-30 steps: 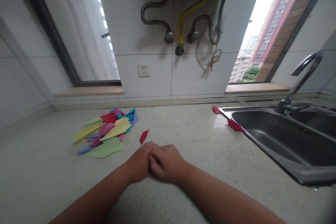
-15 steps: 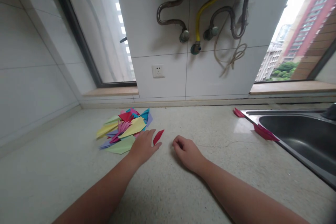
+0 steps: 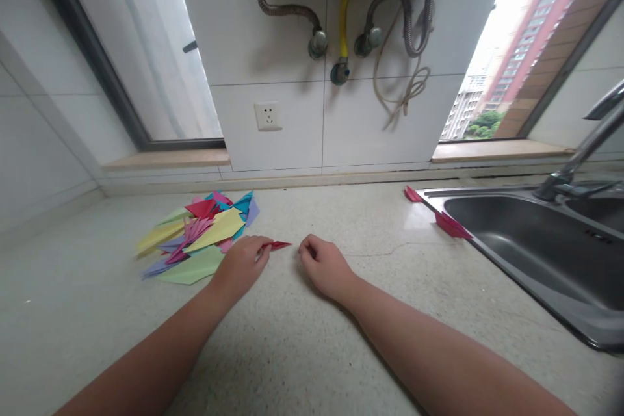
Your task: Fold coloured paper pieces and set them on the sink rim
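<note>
My left hand [image 3: 242, 264] pinches a small red folded paper piece [image 3: 280, 246] between thumb and fingers, its pointed end sticking out to the right. Just right of that tip, my right hand [image 3: 325, 266] rests on the counter with fingers curled in, and nothing shows in it. Close by on the left lies a heap of folded paper pieces [image 3: 213, 234] in yellow, green, purple, pink, red and blue, next to my left fingers.
A speckled counter [image 3: 312, 351] runs under both arms. At right is a metal sink [image 3: 517, 234] with a tap [image 3: 570, 169]. On its left rim sits a magenta folded paper [image 3: 452, 225], and a red one [image 3: 412, 194] lies at its far corner. Pipes and a socket [image 3: 268, 116] are on the wall.
My left thumb and fingers have closed on the red folded paper, which now lies flatter and points right. The right hand stays curled. The view has swung right, showing the tap.
</note>
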`<state>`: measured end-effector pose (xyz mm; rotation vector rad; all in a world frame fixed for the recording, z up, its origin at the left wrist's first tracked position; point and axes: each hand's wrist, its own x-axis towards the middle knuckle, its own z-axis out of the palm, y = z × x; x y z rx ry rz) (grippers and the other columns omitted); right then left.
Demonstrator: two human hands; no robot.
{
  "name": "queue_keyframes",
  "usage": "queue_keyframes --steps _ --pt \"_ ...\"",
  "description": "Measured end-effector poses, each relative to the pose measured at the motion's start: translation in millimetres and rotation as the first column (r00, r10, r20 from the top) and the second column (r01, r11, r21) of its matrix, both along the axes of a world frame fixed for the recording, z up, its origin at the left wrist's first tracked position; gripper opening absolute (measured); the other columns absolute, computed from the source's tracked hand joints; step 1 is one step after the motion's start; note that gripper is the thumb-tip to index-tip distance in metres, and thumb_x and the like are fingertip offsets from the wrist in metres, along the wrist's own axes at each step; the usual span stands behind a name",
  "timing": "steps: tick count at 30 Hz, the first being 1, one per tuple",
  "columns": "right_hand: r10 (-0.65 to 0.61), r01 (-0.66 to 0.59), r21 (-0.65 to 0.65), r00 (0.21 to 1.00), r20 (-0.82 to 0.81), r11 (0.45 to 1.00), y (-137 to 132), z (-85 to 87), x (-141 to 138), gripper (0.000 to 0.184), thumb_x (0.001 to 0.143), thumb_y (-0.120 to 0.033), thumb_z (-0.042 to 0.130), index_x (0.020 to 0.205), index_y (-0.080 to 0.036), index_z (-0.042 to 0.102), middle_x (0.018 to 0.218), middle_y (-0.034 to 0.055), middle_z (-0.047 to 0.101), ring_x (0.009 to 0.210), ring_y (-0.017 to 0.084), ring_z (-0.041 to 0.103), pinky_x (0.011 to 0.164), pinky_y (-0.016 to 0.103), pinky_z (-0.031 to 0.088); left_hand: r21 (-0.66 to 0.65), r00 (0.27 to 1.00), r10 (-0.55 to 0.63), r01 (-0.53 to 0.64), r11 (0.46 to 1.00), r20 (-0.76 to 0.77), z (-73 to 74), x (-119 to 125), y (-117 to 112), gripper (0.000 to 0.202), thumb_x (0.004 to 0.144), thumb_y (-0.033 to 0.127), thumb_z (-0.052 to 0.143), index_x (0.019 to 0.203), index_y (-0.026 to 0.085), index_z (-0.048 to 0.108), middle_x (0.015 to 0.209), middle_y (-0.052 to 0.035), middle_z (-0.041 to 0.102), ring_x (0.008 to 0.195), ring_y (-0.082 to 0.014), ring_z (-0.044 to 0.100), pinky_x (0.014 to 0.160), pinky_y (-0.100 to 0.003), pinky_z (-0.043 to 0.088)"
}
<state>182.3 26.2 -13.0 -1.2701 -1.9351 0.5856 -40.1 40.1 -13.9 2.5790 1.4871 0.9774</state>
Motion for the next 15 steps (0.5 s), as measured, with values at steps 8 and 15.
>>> queue_keyframes --steps 8,15 --pt "-0.047 0.033 -0.074 0.98 -0.196 0.997 2.1 -3.7 8.2 0.016 0.087 -0.025 0.051 0.102 -0.021 0.055 0.081 -0.0002 0.063 0.065 0.012 0.055 0.062 0.026 0.04 -0.057 0.985 -0.05 0.061 0.997 0.167 4.5 12.0 -11.2 0.022 0.095 0.028 0.049 0.106 0.02 0.066 0.102 -0.0065 0.071 0.094 -0.0197 0.065 0.085 -0.035 0.05" --pt "0.187 -0.242 -0.109 0.912 -0.366 0.964 -2.3 -2.5 11.0 0.031 0.085 -0.029 0.061 0.114 -0.02 0.054 0.094 0.0028 0.065 0.079 0.013 0.06 0.072 0.028 0.047 -0.133 0.929 -0.126 0.182 0.974 0.347 7.1 24.5 -24.7 0.021 0.094 0.028 0.052 0.106 0.02 0.067 0.103 -0.0055 0.071 0.093 -0.017 0.065 0.083 -0.031 0.051"
